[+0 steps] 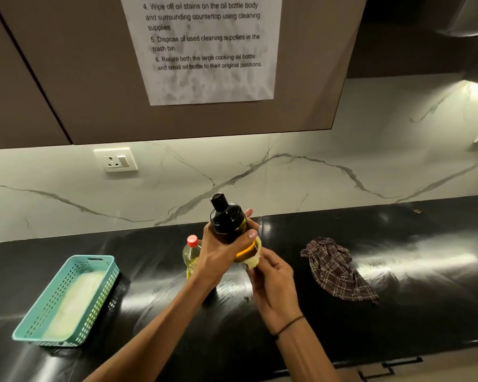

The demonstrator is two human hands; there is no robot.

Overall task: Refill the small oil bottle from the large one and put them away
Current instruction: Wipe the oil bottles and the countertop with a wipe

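My left hand grips the small oil bottle, a dark bottle with a black cap, held up above the black countertop and tilted slightly. My right hand presses a pale tissue against the bottle's lower end, where amber oil shows. The large oil bottle, clear with yellow oil and a red cap, stands upright on the counter just behind my left wrist, partly hidden by it.
A teal perforated basket with white tissues inside lies at the left. A crumpled checked cloth lies at the right. Black countertop, marble backsplash with a socket, and overhead cabinets with an instruction sheet.
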